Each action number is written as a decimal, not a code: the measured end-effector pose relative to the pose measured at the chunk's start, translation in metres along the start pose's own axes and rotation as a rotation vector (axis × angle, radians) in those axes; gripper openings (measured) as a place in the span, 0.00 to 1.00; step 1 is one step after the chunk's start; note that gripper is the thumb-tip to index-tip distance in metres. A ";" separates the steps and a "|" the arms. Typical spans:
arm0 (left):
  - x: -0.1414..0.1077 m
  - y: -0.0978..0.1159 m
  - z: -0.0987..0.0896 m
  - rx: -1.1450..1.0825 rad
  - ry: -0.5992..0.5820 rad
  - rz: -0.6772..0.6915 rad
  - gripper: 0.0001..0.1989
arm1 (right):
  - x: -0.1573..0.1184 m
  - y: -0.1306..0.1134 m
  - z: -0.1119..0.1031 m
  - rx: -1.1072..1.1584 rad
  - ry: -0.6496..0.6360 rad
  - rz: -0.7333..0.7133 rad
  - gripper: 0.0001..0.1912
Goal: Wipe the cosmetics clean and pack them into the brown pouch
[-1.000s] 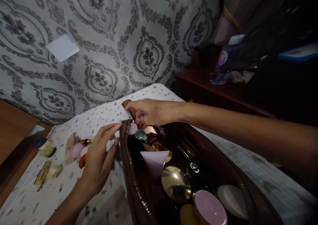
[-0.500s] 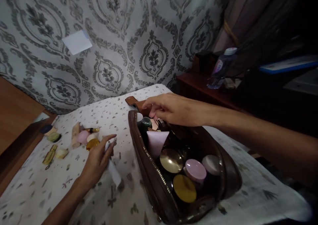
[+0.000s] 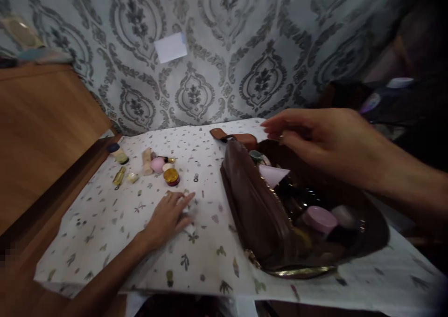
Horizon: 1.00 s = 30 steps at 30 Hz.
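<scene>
A brown leather cosmetic bag [image 3: 257, 205] stands unzipped on the cloth-covered table. Inside it are a pink-lidded jar [image 3: 320, 219], a pale lilac tube [image 3: 273, 175], a dark green round cap [image 3: 256, 156] and other items lost in shadow. My right hand [image 3: 325, 142] hovers over the bag's far side, fingers loosely extended and thumb apart, with nothing visible in it. Left of the bag, low over the cloth, my left hand [image 3: 170, 218] has its fingers around a white tube [image 3: 189, 226], mostly hidden by the hand. An amber jar [image 3: 171, 176] sits just beyond it.
Farther left lie a pink egg-shaped sponge [image 3: 157, 164], a beige tube [image 3: 147, 161], a small gold bottle [image 3: 119, 175] and a dark-capped bottle [image 3: 117, 153]. A wooden cabinet [image 3: 45, 135] borders the left. A plastic bottle [image 3: 385, 98] stands at the right rear.
My right hand has risen out of the bag's far end. My left hand has lowered toward the cloth with the white tube. The bag's near side looks more upright, and the view has shifted left.
</scene>
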<state>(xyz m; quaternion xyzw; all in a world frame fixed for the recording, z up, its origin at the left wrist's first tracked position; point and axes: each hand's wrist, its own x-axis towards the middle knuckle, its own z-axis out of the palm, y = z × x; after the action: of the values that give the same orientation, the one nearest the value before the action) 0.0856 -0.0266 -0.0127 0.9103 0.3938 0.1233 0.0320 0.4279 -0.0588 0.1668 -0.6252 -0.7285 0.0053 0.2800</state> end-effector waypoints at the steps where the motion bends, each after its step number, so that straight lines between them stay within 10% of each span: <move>1: -0.007 -0.001 0.001 -0.001 -0.032 0.055 0.31 | -0.007 -0.010 -0.001 0.006 0.031 -0.017 0.16; 6: -0.024 -0.014 0.000 -0.057 -0.014 0.153 0.21 | -0.048 -0.072 0.020 0.220 0.084 -0.243 0.13; 12: -0.018 -0.039 -0.005 -0.313 0.118 0.071 0.19 | -0.075 -0.131 0.108 0.465 -0.151 -0.287 0.18; 19: 0.002 -0.076 -0.039 -0.205 0.132 -0.200 0.18 | -0.038 -0.132 0.197 0.553 -0.303 -0.017 0.14; 24: 0.065 -0.115 -0.071 -0.036 0.125 -0.347 0.16 | -0.017 -0.124 0.230 0.710 -0.200 0.142 0.15; 30: 0.140 -0.139 -0.065 0.120 -0.072 -0.386 0.14 | -0.026 -0.109 0.263 0.680 -0.080 0.173 0.14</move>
<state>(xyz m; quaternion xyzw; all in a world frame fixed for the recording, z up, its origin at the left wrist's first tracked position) 0.0630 0.1678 0.0568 0.8220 0.5663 0.0587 0.0148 0.2213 -0.0160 -0.0266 -0.5551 -0.6398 0.2958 0.4417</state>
